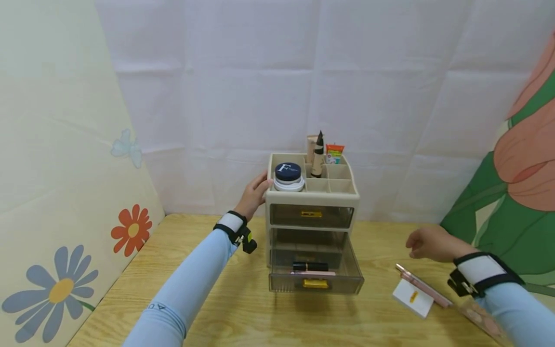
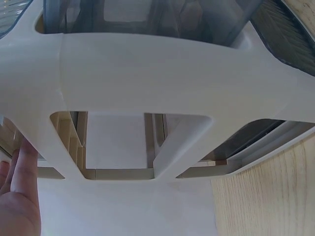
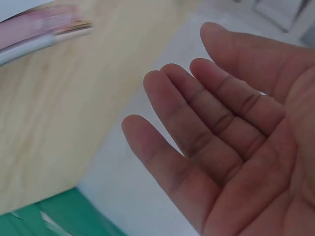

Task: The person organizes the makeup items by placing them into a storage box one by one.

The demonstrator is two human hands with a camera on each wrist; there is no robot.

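Note:
A cream makeup organizer with tinted drawers stands on the wooden table. My left hand rests against its left side, thumb at the top rim; the left wrist view shows straight fingers beside the side cut-outs. The lower drawer is pulled out, with a black tube and a slim pink item inside. Over the table on the right, my right hand holds nothing, its fingers loosely bent. Slim pink-and-silver tubes and a white box lie just below it.
On top of the organizer sit a dark-lidded jar, a white round case, a black-capped bottle and an orange-ended tube. A pinkish flat case lies partly behind the right forearm. White cloth hangs behind.

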